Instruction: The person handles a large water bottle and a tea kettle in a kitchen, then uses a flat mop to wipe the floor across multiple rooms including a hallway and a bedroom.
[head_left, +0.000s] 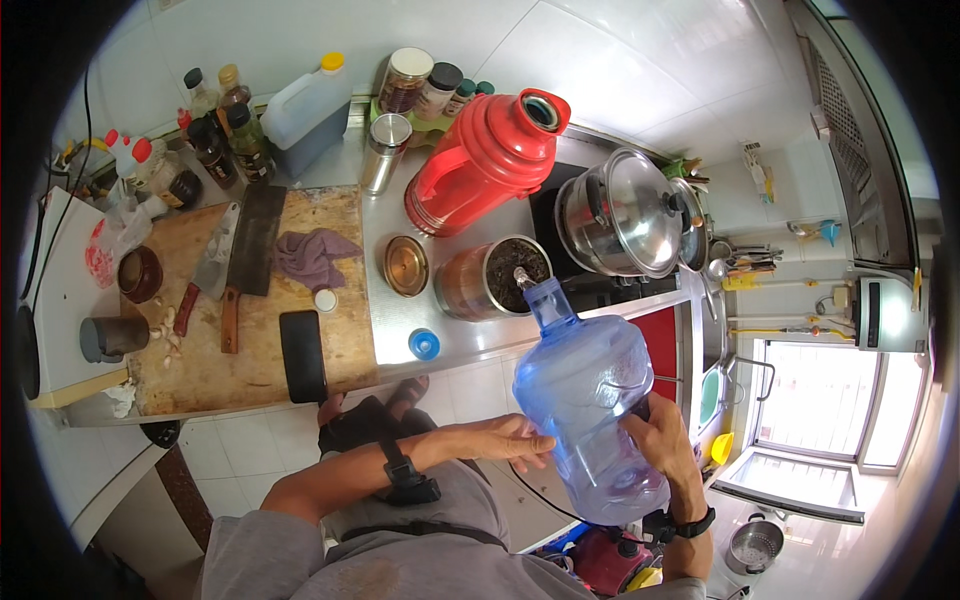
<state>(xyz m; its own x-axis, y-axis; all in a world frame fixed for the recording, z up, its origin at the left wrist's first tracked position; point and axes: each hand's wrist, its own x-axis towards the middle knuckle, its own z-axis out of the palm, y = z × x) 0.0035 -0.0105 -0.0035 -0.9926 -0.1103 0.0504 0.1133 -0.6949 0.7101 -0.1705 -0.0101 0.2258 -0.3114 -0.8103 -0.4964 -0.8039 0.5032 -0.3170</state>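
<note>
A translucent blue water jug [590, 400] is tilted over the counter's front edge, its neck aimed at a metal pot [465, 285]. Clear water runs from its mouth onto dark, dried leaf-like bits [515, 265] inside the pot. My right hand [660, 435] grips the jug from its right side. On the other side my left hand [512, 440] has its fingers stretched out, the tips touching the jug's wall. Left of the pot lies a round brass-coloured lid [405, 266]. A blue cap [424, 344] rests on the counter near its front edge.
A red thermos flask [485, 165] stands behind the pot, and a lidded steel pot [625, 215] on the cooktop to its right. The cutting board [340, 225] at left holds a cleaver [257, 240], a knife [210, 265], a cloth [315, 257] and a phone [303, 355].
</note>
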